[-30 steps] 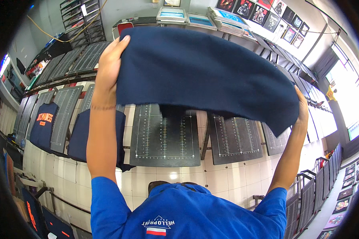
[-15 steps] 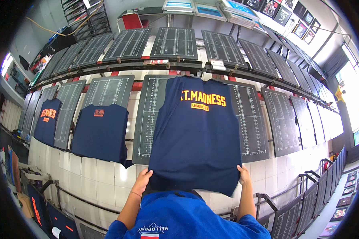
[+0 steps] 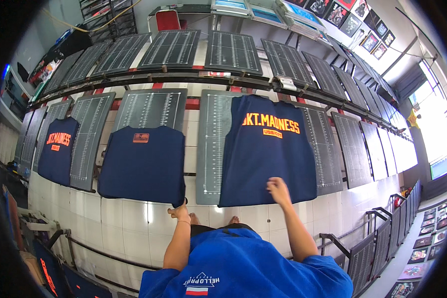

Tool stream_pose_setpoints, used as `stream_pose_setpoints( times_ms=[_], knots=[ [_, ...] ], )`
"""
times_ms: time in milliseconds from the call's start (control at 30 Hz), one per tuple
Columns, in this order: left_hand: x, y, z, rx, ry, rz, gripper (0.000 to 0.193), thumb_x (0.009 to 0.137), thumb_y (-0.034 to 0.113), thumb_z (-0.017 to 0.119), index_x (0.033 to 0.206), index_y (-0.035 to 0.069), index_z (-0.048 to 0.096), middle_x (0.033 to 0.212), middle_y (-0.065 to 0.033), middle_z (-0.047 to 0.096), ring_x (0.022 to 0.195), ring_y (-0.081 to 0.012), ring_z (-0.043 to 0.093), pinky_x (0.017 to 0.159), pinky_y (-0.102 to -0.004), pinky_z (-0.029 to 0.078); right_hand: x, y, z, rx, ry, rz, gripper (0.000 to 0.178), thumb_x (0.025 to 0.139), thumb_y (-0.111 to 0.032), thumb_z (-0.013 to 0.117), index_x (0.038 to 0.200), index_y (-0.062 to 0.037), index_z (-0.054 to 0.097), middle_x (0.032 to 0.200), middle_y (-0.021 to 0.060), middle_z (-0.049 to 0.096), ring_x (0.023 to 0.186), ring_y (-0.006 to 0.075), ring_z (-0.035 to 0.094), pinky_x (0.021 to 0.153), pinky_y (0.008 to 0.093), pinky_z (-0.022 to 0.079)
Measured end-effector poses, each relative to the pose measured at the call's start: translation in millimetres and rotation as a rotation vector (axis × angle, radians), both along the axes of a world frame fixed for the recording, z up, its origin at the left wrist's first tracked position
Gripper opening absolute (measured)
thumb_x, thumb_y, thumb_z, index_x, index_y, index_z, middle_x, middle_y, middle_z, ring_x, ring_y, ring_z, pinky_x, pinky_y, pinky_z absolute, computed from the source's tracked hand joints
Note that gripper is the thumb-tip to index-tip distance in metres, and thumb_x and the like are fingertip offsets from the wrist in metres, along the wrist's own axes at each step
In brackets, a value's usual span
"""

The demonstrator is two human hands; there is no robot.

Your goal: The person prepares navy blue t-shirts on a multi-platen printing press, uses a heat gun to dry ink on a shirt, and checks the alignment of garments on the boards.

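A navy sleeveless shirt (image 3: 265,171) with orange lettering lies over a black platen with white ruler marks (image 3: 211,149), its hem reaching the platen's near edge. Above its lower part is my right hand (image 3: 279,191), fingers loosely curled and apart, holding nothing. To the left, a second navy shirt (image 3: 141,166) with a small orange neck print covers the near part of another platen (image 3: 151,109). My left hand (image 3: 180,212) is closed at this shirt's lower right corner, seemingly pinching the hem; the fingertips are partly hidden.
Farther left lies a third navy shirt (image 3: 57,151) with orange lettering. A dark metal rail (image 3: 184,77) runs behind the near platens, with another platen row beyond. Framed screens (image 3: 300,20) are stacked at the back. Black racks (image 3: 382,243) stand at lower right.
Both hands have let go of the large shirt's hem, and its lower part now lies down on the platen. My left hand has gone to the second shirt's corner; my right hand moved inward.
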State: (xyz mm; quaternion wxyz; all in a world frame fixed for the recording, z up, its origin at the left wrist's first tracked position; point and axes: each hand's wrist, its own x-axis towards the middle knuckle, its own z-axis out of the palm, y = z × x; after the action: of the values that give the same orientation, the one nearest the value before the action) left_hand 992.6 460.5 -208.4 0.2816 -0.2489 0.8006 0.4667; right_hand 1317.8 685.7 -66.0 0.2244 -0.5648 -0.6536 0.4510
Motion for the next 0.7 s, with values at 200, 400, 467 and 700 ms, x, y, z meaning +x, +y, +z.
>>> stream_pose_setpoints(
  times_ms=[200, 400, 467, 700],
  knots=[
    [-25.1, -67.7, -10.0, -0.166, 0.506, -0.925, 0.027, 0.082, 0.019, 0.059, 0.096, -0.003, 0.066, 0.098, -0.0262, 0.066, 0.095, -0.0449, 0.061, 0.086, -0.0483, 0.048, -194.1, -108.7, 30.9, -0.795, -0.113, 1.038, 0.045, 0.092, -0.026, 0.058, 0.127, 0.0029, 0.054, 0.115, 0.0172, 0.064, 0.106, 0.0242, 0.063, 0.089, 0.0357, 0.051],
    [-119.9, -126.9, 234.1, 0.451, 0.201, -1.212, 0.028, 0.087, 0.022, 0.057, 0.091, -0.004, 0.067, 0.084, -0.0186, 0.068, 0.086, -0.0333, 0.066, 0.076, -0.0425, 0.049, -272.9, -218.3, 24.9, 0.395, 0.025, 1.013, 0.057, 0.079, -0.025, 0.069, 0.125, 0.0037, 0.054, 0.118, 0.0246, 0.060, 0.116, 0.0383, 0.054, 0.101, 0.0423, 0.041],
    [-159.1, -144.6, 254.3, 1.152, 0.029, -0.489, 0.034, 0.091, 0.025, 0.052, 0.113, -0.001, 0.059, 0.111, -0.0134, 0.063, 0.106, -0.0296, 0.060, 0.094, -0.0459, 0.044, -297.5, -212.2, 35.2, 0.466, 0.116, 1.102, 0.050, 0.078, -0.019, 0.068, 0.122, 0.0021, 0.055, 0.113, 0.0240, 0.062, 0.112, 0.0396, 0.056, 0.097, 0.0427, 0.044],
    [-134.4, -138.6, 287.9, 1.048, 0.032, -0.650, 0.051, 0.098, 0.029, 0.050, 0.138, -0.002, 0.042, 0.130, -0.0172, 0.056, 0.116, -0.0314, 0.057, 0.098, -0.0453, 0.046, -341.2, -211.1, 168.2, 0.000, 0.481, 0.901, 0.031, 0.076, -0.003, 0.064, 0.105, 0.0023, 0.056, 0.098, 0.0248, 0.063, 0.097, 0.0432, 0.060, 0.084, 0.0423, 0.048]
  ],
)
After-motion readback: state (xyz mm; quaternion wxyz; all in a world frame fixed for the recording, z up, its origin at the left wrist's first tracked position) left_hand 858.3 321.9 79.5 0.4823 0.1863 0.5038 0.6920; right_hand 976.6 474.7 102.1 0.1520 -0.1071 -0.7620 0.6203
